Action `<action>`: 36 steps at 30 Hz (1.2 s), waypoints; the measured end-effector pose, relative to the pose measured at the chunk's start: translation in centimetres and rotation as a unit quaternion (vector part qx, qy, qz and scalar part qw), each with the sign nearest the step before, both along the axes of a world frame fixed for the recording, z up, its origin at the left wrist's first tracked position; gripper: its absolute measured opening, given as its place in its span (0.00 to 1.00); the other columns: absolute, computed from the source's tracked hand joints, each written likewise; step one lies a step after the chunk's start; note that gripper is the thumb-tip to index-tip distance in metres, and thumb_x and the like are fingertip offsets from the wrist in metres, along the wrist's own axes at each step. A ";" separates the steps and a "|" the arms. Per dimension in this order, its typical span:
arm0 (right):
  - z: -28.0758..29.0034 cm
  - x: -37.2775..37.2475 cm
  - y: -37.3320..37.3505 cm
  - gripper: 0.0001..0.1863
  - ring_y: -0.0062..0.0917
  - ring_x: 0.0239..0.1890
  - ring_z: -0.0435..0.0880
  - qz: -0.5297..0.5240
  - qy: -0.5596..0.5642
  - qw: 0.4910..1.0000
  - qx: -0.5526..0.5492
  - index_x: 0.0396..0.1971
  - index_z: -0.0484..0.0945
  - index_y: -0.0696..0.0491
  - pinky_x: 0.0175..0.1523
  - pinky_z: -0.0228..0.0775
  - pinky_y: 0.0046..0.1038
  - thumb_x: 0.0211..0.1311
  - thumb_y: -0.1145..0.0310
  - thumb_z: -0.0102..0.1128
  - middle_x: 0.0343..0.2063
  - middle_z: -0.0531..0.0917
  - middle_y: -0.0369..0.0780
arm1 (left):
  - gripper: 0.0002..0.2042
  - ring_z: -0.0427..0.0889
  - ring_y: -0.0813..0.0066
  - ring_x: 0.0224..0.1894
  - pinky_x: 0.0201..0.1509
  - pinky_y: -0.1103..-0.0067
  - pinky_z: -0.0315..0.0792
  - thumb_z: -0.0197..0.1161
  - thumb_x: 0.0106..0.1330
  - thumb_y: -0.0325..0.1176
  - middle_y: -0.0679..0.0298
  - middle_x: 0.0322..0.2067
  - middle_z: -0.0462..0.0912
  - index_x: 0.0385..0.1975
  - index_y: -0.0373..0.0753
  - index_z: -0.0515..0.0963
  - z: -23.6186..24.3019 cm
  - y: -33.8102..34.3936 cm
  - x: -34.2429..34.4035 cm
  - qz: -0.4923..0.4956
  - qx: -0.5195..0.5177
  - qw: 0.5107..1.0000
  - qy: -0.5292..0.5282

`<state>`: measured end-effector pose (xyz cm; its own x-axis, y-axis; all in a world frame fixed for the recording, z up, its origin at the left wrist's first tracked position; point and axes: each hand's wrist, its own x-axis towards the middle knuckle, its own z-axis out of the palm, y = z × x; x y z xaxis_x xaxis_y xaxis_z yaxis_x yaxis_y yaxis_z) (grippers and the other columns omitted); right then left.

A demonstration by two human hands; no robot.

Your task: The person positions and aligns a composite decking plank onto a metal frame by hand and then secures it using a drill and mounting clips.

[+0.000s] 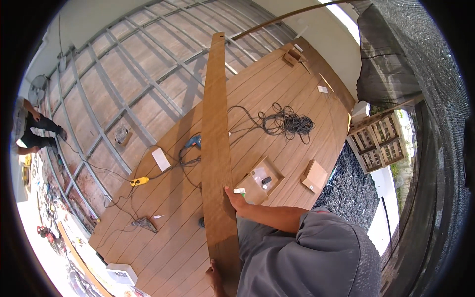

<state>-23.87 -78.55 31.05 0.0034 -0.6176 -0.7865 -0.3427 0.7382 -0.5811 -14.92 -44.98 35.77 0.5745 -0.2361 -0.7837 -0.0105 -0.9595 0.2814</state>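
Observation:
A long brown decking board (216,128) runs up through the middle of the view, its far end raised toward the metal frame. My right hand (236,201) grips the board's right edge, thumb over the top face; the fingers beneath are hidden. Lower down, my left hand (214,278) is closed on the left edge near the close end, partly cut off by the picture's lower rim. Left of the board lies a blue power drill (193,141) with its cable. An open cardboard box (277,171) holding a small dark item sits to the right.
Laid decking (173,247) bears a tangled black cable (292,123), a closed carton (314,176), a yellow socket block (140,181) and a corded tool (145,224). Metal joists (106,84) span the far left, where another person (37,126) stands. A wooden pallet (377,141) leans right.

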 end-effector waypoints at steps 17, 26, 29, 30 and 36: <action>1.1 -2.0 -5.1 0.42 0.29 0.62 0.65 -0.124 -0.070 0.987 0.076 0.62 0.63 0.63 0.66 0.53 0.28 0.64 0.40 0.52 0.63 0.68 0.42 | 0.33 0.80 0.42 0.35 0.41 0.58 0.71 0.53 0.64 0.60 0.39 0.27 0.81 0.27 0.26 0.81 6.3 -9.1 -3.0 0.023 0.045 0.999 0.004; -0.4 -9.2 -5.9 0.39 0.28 0.64 0.63 -0.101 -0.052 0.989 0.095 0.64 0.63 0.59 0.67 0.52 0.28 0.66 0.41 0.50 0.64 0.66 0.40 | 0.34 0.81 0.42 0.36 0.44 0.58 0.71 0.54 0.61 0.63 0.41 0.28 0.81 0.29 0.28 0.82 5.6 -9.2 -8.7 0.010 0.054 0.998 0.003; 3.5 -8.6 -6.5 0.40 0.29 0.65 0.62 -0.124 -0.031 0.985 0.120 0.65 0.61 0.57 0.67 0.52 0.28 0.66 0.39 0.48 0.65 0.65 0.40 | 0.33 0.81 0.42 0.37 0.44 0.58 0.71 0.55 0.61 0.63 0.42 0.28 0.82 0.29 0.29 0.82 5.4 -9.5 -10.3 0.019 0.062 0.998 0.001; 4.9 -8.7 -6.9 0.40 0.30 0.65 0.62 -0.152 -0.042 0.975 0.156 0.66 0.61 0.56 0.68 0.51 0.28 0.66 0.39 0.47 0.65 0.65 0.40 | 0.33 0.81 0.43 0.37 0.44 0.58 0.72 0.55 0.60 0.64 0.43 0.28 0.82 0.29 0.30 0.82 5.1 -9.7 -10.9 0.013 0.065 0.998 -0.004; 1.4 -14.6 -10.0 0.41 0.30 0.66 0.61 -0.144 -0.043 0.975 0.162 0.67 0.60 0.54 0.69 0.50 0.29 0.64 0.37 0.48 0.66 0.64 0.38 | 0.32 0.81 0.44 0.34 0.41 0.59 0.72 0.58 0.59 0.63 0.44 0.26 0.82 0.26 0.30 0.81 5.9 -13.9 -13.3 -0.008 0.079 0.997 -0.006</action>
<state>-38.46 -88.54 32.41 -0.0587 -0.3227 -0.9447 -0.0550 0.9459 -0.3197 -28.24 -58.85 41.69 0.5810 -0.1188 -0.8052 -0.0279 -0.9916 0.1262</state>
